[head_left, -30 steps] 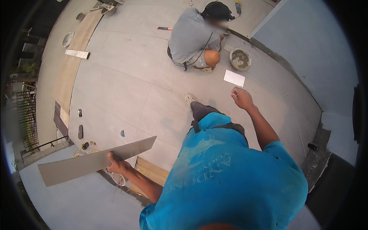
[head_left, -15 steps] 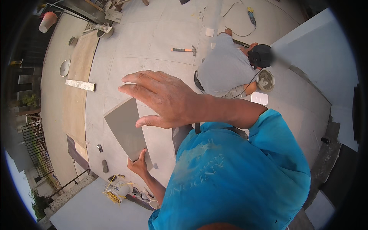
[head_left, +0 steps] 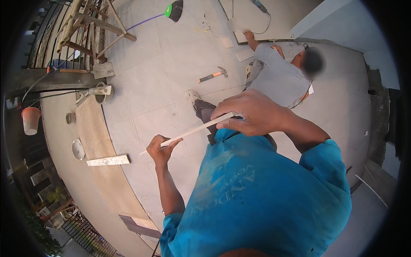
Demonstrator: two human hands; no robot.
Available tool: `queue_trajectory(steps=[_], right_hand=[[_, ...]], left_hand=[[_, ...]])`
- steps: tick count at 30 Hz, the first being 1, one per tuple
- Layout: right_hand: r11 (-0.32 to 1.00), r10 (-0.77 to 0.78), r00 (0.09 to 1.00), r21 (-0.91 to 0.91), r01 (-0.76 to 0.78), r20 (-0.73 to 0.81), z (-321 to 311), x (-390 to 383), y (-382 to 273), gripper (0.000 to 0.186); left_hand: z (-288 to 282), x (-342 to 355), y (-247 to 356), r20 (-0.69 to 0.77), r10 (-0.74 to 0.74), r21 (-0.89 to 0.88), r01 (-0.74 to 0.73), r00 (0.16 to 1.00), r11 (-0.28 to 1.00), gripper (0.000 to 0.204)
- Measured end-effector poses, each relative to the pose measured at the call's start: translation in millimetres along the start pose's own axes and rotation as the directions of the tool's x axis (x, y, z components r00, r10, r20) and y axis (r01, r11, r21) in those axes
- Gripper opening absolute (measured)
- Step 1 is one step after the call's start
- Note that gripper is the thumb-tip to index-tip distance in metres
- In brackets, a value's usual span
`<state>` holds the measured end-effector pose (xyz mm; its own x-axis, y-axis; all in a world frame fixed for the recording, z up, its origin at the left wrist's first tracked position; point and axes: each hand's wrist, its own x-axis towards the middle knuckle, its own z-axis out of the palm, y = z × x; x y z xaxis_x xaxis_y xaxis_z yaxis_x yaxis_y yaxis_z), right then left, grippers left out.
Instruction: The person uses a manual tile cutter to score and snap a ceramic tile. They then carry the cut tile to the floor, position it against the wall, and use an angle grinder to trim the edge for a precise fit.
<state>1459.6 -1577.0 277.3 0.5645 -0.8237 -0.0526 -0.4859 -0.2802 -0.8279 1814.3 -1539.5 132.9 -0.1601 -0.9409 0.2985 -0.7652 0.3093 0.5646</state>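
Note:
A flat light-beige tile, seen edge-on, crosses in front of my blue shirt and dark-clad leg. My left hand is closed on its lower-left end. My right hand grips the upper-right end, fingers over it and thumb below. Beyond my hands, a co-worker in a grey top crouches on the tiled floor, one hand reaching forward. A hammer with an orange-and-black handle lies to that person's left.
Left are a wooden trestle, a hanging bucket, a long wooden board, a pale batten and a round dish. A broom and corded power tool lie ahead. A pale wall bounds the right.
My right hand, free earlier, has come onto the tile held by my left hand, and the tile has turned edge-on. My view has swung round, bringing the trestle and broom into sight.

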Motion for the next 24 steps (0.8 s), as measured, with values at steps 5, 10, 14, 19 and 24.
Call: queue_trajectory(steps=[5, 10, 14, 19, 24], right_hand=[[0.991, 0.013, 0.969, 0.132, 0.020, -0.248, -12, 126, 22, 0.026], [0.993, 0.004, 0.891, 0.108, 0.050, -0.454, -44, 224, 8, 0.025], [0.968, 0.205, 0.764, 0.241, -0.068, -0.611, -84, 280, 12, 0.026], [0.892, 0.437, 0.424, 0.444, -0.088, -0.793, -111, 334, 28, 0.025], [0.749, 0.662, 0.036, 0.659, -0.063, -0.749, -128, 415, 37, 0.029]], left_hand=[[1, 143, -95, 0.103, 0.027, -0.059, -0.021, 0.994, 0.998, 0.051], [-26, 302, -151, 0.254, 0.059, -0.145, -0.022, 0.966, 0.989, 0.053], [-22, 436, -222, 0.127, 0.191, 0.005, -0.194, 0.973, 0.981, 0.077], [26, 612, -366, 0.074, -0.167, -0.313, 0.182, 0.983, 0.932, 0.107], [103, 790, -375, 0.436, -0.124, -0.589, 0.388, 0.891, 0.709, 0.080]])
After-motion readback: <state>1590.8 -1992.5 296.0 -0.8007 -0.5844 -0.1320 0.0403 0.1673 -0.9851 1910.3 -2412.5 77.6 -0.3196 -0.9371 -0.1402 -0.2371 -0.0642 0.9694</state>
